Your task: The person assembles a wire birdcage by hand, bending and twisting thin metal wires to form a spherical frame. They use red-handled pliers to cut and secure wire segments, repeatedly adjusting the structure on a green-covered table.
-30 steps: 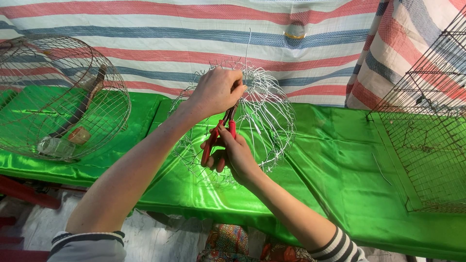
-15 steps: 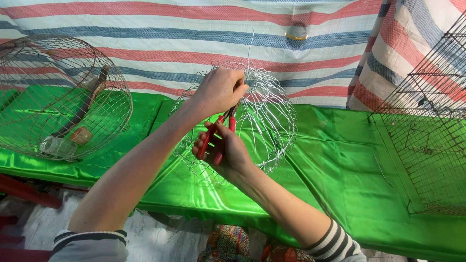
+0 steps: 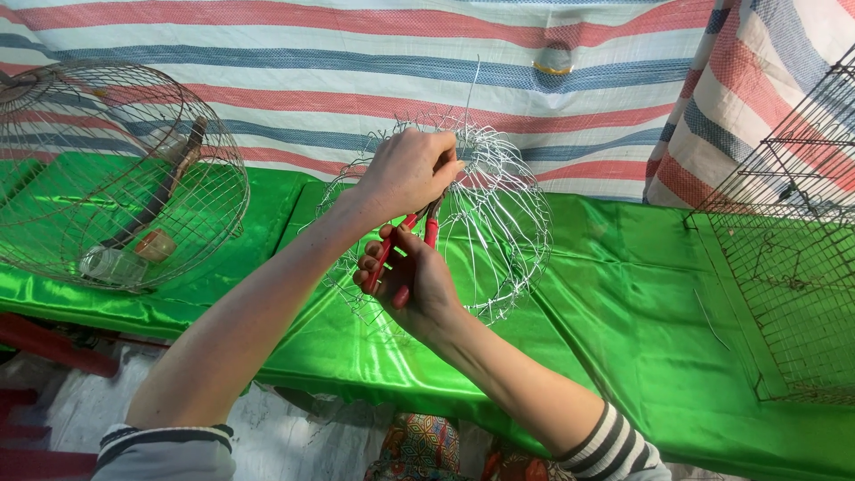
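Observation:
An unfinished round cage frame of thin silvery wire (image 3: 508, 223) stands tilted on the green cloth (image 3: 623, 294). My left hand (image 3: 405, 171) grips the wires at its top rim, where one wire end sticks straight up. Just below it, my right hand (image 3: 411, 283) is closed around the red handles of a pair of pliers (image 3: 429, 232). The plier jaws point up to the wires under my left fingers and are mostly hidden by that hand.
A finished domed wire cage (image 3: 116, 178) with a perch and small cups inside sits at the left. A rectangular mesh cage (image 3: 784, 267) stands at the right edge. A striped red, white and blue tarp (image 3: 356, 53) hangs behind. A loose wire piece (image 3: 710, 318) lies on the cloth.
Both hands stay at the frame's top. My right hand has shifted slightly on the pliers' handles; the frame has barely moved.

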